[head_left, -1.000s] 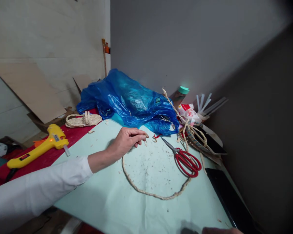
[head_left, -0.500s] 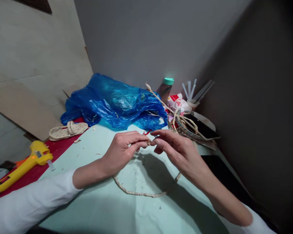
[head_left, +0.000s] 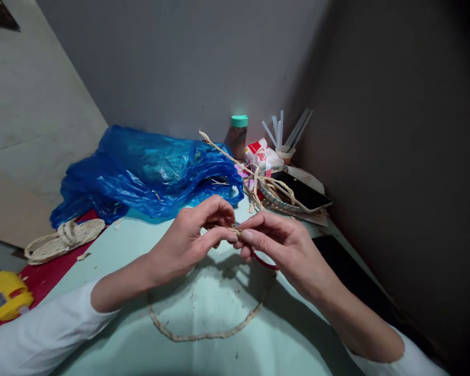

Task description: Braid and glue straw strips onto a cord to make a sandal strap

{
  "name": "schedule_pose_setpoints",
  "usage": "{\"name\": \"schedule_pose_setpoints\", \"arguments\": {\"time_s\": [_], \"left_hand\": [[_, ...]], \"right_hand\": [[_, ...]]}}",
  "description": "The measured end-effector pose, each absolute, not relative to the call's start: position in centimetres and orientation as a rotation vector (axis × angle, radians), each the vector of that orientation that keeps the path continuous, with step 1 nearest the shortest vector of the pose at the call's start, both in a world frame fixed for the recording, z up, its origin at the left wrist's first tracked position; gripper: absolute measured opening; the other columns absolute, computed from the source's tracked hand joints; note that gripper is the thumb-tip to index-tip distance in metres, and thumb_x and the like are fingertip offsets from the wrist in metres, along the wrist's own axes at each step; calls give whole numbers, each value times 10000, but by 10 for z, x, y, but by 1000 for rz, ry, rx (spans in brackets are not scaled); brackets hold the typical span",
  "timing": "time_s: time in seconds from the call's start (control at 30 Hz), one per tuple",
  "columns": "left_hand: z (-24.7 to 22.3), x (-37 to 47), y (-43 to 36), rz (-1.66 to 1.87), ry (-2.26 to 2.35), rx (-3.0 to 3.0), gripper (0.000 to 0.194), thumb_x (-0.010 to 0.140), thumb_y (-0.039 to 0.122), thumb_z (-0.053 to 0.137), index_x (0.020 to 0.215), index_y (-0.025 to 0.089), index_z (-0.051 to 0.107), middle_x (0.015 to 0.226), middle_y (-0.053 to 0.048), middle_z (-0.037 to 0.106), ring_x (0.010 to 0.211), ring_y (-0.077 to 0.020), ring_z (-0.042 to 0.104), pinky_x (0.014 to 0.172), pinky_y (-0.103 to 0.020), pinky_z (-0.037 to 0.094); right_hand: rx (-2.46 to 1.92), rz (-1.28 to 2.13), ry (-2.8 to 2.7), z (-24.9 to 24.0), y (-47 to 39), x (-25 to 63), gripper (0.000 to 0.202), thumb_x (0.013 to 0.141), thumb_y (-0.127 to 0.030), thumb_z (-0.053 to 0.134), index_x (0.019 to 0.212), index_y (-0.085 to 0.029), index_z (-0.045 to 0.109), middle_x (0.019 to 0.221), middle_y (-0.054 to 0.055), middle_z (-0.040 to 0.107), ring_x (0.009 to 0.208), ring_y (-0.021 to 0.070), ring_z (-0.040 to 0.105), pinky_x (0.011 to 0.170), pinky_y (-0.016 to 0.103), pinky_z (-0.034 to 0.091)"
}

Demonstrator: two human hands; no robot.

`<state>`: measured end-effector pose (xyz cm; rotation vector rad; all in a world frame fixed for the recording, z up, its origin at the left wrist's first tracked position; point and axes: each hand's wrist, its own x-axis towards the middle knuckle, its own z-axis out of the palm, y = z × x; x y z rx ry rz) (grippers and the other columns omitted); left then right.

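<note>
My left hand and my right hand meet above the pale green table cover, each pinching a short stretch of braided straw cord between thumb and fingers. Below them the cord hangs in a wide loop, its upper ends hidden by my hands. Beneath my right hand's fingers shows a red curved handle, perhaps of scissors; the rest of it is hidden.
A blue plastic bag lies at the back left. Coiled cord and a yellow glue gun are at the left. A green-lidded jar, glue sticks and a phone-like black slab stand or lie behind.
The view has turned to the right. My hands have come together on the cord, my right fingers closing onto it. More of the red handle shows under my right hand.
</note>
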<state>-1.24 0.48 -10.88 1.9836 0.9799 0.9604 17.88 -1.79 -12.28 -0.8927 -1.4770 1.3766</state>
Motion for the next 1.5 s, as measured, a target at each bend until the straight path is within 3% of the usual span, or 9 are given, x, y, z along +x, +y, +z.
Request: {"name": "schedule_pose_setpoints", "arguments": {"time_s": [0.27, 0.4, 0.5, 0.7, 0.83, 1.07, 1.13, 1.27, 1.5], "left_hand": [[-103, -13, 21, 940, 1024, 2184, 238, 777, 265, 740, 969, 226, 605, 843, 11, 707, 750, -150, 651, 695, -234, 478], [-114, -10, 24, 1065, 1198, 1766, 367, 677, 295, 814, 941, 210, 575, 758, 28, 647, 624, -118, 582, 548, -210, 441], [-123, -7, 20, 940, 1096, 1257, 292, 755, 298, 736, 957, 180, 561, 693, 37, 596, 452, -61, 454, 384, -170, 317], [-131, 4, 1, 887, 914, 984, 131, 817, 226, 665, 808, 96, 680, 623, 8, 533, 508, -41, 427, 439, -131, 340], [-130, 10, -8, 959, 948, 978, 209, 819, 249, 668, 676, 97, 672, 581, 10, 507, 496, -41, 408, 447, -143, 337], [-132, 8, -3, 1089, 1026, 1064, 141, 779, 237, 703, 785, 100, 738, 763, -20, 601, 483, -21, 415, 429, -158, 323], [-133, 5, 0, 1092, 1080, 1154, 156, 787, 259, 704, 797, 106, 735, 699, -6, 604, 442, -21, 404, 404, -164, 302], [-133, 0, 4, 952, 1161, 1363, 208, 853, 294, 626, 795, 114, 712, 469, 31, 538, 352, -39, 366, 370, -175, 271], [-137, 4, -5, 912, 1105, 1577, 176, 878, 240, 544, 779, 141, 650, 474, 54, 520, 351, -36, 400, 381, -159, 326]], "right_hand": [[-985, 1288, -1419, -128, -17, 175, 147, 859, -282, 653, 775, -162, 652, 638, -8, 666, 590, 99, 617, 575, 194, 486], [-1053, 959, -1483, -136, -20, 168, 122, 872, -261, 634, 794, -169, 655, 676, 1, 672, 585, 109, 626, 556, 203, 500], [-1069, 587, -1590, -144, -24, 166, 49, 878, -192, 624, 855, -175, 664, 731, 9, 682, 616, 120, 636, 606, 228, 525], [-984, 261, -1732, -151, -26, 165, 123, 869, -63, 601, 905, -179, 621, 804, 37, 699, 700, 145, 659, 647, 250, 541], [-932, 226, -1778, -153, -27, 162, 171, 866, -36, 594, 948, -184, 613, 868, 57, 713, 773, 157, 675, 679, 258, 552], [-880, 230, -1791, -156, -27, 159, 287, 859, 5, 587, 1061, -193, 636, 953, 48, 751, 839, 158, 708, 760, 250, 561], [-911, 255, -1823, -157, -26, 161, 308, 872, -6, 563, 1104, -191, 647, 963, 46, 757, 793, 155, 711, 729, 254, 564], [-1027, 312, -1824, -155, -24, 165, 244, 904, -91, 554, 1096, -176, 679, 933, 54, 760, 737, 164, 704, 698, 276, 560], [-1166, 676, -1640, -144, -23, 166, 223, 929, -317, 583, 1102, -215, 681, 966, 30, 712, 815, 154, 662, 730, 251, 510]]}}
